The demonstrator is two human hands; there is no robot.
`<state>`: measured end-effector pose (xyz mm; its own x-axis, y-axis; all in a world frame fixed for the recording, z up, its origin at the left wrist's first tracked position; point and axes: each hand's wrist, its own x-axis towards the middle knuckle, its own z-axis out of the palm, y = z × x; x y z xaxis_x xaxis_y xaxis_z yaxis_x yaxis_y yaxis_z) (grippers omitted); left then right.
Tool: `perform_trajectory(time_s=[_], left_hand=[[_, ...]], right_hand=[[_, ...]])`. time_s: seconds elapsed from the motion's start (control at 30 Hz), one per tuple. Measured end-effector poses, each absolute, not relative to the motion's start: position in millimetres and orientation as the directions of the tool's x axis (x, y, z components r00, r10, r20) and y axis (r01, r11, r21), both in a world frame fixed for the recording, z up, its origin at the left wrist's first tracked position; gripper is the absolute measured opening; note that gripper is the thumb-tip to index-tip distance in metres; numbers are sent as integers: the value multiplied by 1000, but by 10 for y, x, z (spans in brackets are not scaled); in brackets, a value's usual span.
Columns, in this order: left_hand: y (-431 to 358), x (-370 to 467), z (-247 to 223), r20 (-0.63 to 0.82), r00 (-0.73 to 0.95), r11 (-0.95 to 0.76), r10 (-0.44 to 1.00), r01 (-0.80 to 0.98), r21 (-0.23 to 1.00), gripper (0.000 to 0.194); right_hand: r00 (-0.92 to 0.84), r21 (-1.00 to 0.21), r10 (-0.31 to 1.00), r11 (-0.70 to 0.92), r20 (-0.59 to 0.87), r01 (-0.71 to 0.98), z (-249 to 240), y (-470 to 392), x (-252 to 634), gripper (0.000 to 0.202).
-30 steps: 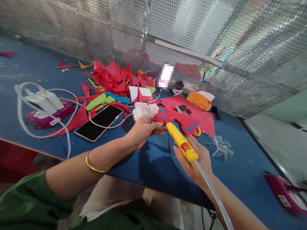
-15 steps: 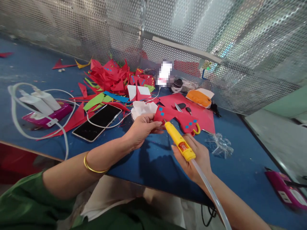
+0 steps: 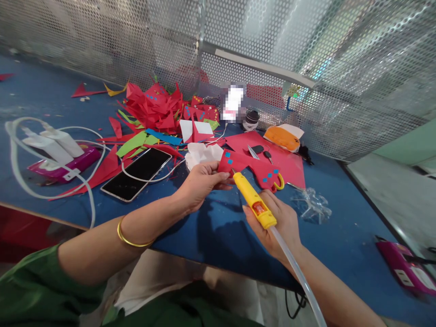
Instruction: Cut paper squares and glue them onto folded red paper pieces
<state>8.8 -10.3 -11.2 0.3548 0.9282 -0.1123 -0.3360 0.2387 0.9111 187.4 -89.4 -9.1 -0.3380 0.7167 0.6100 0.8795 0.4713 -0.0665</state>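
Observation:
Between the thumb and fingers of my left hand (image 3: 204,184) is the left end of a red cutout (image 3: 264,172) with small blue squares. My right hand (image 3: 277,222) is wrapped round a yellow glue gun (image 3: 252,195), a clear glue stick running out of its rear. The gun's nozzle points at the red cutout beside my left thumb; whether it touches is too small to tell. A yellow curved handle or trigger (image 3: 279,181) shows at the cutout's right end. Crumpled white paper (image 3: 200,153) lies just behind my left hand.
A phone (image 3: 138,175), white cables and a purple power strip (image 3: 68,165) are at the left. Behind lies a heap of red paper scraps (image 3: 156,109). Keys (image 3: 268,155), scissors and red sheet stand right of centre, near clear plastic (image 3: 315,206). Another purple strip (image 3: 405,268) is far right.
The view has shifted very slightly, so the things at the left appear a little further left. Both hands keep the same hold, and the glue gun stays at nearly the same place on the cutout.

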Motion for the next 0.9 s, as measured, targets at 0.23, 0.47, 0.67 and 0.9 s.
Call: perform_trajectory(time_s=[0.23, 0.47, 0.67, 0.9], left_hand=[[-99, 90, -112, -124, 347, 243, 930, -322, 915, 12], [-95, 91, -116, -115, 353, 239, 929, -330, 913, 12], [-104, 88, -91, -126, 343, 245, 931, -329, 912, 13], [-101, 99, -85, -122, 345, 240, 931, -325, 915, 13]], right_hand=[[-325, -76, 726, 459, 607, 885, -90, -900, 1876, 28], [-331, -50, 716, 454, 615, 889, -98, -900, 1881, 28], [-316, -62, 724, 443, 613, 894, -97, -899, 1885, 27], [-321, -66, 730, 447, 603, 892, -92, -901, 1884, 28]])
